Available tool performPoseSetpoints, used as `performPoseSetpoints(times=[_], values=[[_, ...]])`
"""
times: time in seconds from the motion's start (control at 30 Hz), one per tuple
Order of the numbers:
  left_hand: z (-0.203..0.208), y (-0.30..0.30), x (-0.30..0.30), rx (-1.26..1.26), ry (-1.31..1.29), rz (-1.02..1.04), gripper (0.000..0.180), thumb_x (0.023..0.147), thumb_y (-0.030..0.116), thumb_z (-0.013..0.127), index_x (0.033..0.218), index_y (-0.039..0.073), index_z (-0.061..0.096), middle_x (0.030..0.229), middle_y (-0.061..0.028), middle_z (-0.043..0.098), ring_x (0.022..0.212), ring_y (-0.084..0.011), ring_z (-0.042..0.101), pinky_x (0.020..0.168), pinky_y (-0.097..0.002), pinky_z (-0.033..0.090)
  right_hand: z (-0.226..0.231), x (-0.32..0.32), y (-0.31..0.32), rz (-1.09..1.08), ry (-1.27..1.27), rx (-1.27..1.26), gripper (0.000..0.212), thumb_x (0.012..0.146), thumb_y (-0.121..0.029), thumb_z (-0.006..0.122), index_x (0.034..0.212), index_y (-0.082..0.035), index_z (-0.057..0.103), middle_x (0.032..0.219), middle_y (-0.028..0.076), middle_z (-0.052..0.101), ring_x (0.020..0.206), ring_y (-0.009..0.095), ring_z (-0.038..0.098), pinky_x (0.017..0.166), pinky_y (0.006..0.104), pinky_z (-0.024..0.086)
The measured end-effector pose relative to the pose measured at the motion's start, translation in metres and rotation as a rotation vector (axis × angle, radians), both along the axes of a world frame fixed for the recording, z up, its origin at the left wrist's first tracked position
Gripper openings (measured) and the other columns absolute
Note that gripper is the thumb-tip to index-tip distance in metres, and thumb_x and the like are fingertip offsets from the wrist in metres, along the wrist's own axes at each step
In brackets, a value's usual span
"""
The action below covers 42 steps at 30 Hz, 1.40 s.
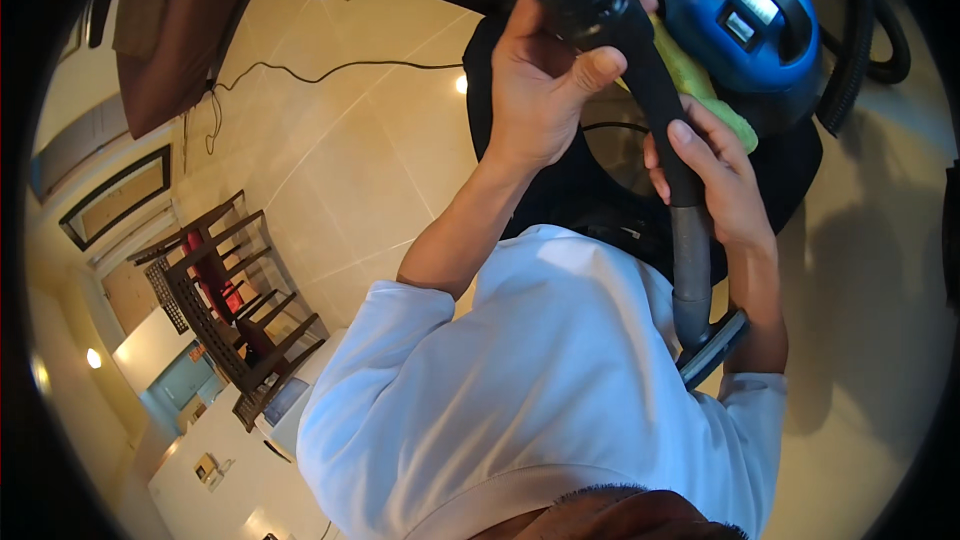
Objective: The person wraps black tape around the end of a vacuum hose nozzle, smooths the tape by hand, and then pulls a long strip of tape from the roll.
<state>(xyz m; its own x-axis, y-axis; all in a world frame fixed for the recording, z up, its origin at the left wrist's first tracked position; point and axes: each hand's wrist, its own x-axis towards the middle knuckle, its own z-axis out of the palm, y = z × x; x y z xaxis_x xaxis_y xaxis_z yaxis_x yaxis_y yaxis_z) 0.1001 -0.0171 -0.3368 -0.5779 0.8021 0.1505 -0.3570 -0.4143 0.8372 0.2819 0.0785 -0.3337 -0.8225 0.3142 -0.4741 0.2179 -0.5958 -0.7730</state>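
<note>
A: Grip status?
B: Left grip (545,90) and right grip (725,170) hold the vacuum tube (690,240), before the torso (570,360).
A: Clearance?
B: Tube's right edge nears the blue vacuum (750,68); open floor (370,170) leftward.

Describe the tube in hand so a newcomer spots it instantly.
Start at the blue machine, upper right. Just left of and below it, the person's left hand and right hand hold a long black-and-grey tube. Its ribbed black end lies near the picture's top; unlike the black hose right of the machine, it is hand-held and has a smooth grey lower part.
</note>
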Motion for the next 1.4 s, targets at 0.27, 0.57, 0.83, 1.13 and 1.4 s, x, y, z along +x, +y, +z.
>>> performPoseSetpoints(times=[0.27,0.57,0.83,1.13,1.4], values=[[-0.007,-0.005,-0.001,-0.15,0.013,0.067,0.059,0.094,0.01,0.076,0.146,0.003,0.048,0.128,-0.0128,0.065,0.118,-0.0271,0.068,0.093,-0.0401,0.065,0.003,0.004,0.006,-0.154,0.002,0.311,0.04,0.101,-0.032,0.069,0.126,-0.001,0.065,0.084,0.001,0.063,0.065,0.005,0.055,0.058,0.0213,0.044],[0.013,-0.002,0.004,-0.157,0.023,0.083,0.034,0.096,0.007,0.073,0.126,0.003,0.058,0.114,-0.0095,0.07,0.105,-0.0199,0.072,0.093,-0.041,0.065,0.03,0.01,0.018,-0.232,0.023,0.772,0.042,0.098,-0.02,0.073,0.131,0.004,0.063,0.109,0.012,0.072,0.094,0.014,0.066,0.085,0.0258,0.053],[0.027,-0.009,0.014,-0.138,0.004,0.081,0.039,0.092,0.006,0.077,0.127,0.002,0.059,0.119,-0.0128,0.07,0.109,-0.0224,0.071,0.095,-0.042,0.063,0.036,0.023,0.022,-0.213,0.09,0.941,0.04,0.098,-0.012,0.072,0.132,0.005,0.061,0.113,0.012,0.071,0.102,0.015,0.066,0.09,0.0263,0.052],[0.038,-0.01,0.022,-0.121,0.18,0.095,0.059,0.078,-0.002,0.089,0.127,0.004,0.057,0.118,-0.0072,0.068,0.11,-0.016,0.068,0.095,-0.0314,0.059,0.044,0.009,0.028,-0.058,0.089,0.67,0.041,0.098,-0.012,0.07,0.134,0.002,0.058,0.115,0.008,0.068,0.102,0.014,0.063,0.093,0.027,0.05],[0.034,-0.003,0.014,-0.261,0.383,0.282,0.056,0.077,0.013,0.094,0.117,0.002,0.056,0.104,-0.0076,0.073,0.097,-0.0151,0.073,0.091,-0.0292,0.058,0.015,-0.03,0.033,-0.044,0.153,0.803,0.041,0.102,-0.026,0.067,0.132,0.0,0.058,0.098,0.005,0.066,0.088,0.01,0.061,0.08,0.0259,0.05]])
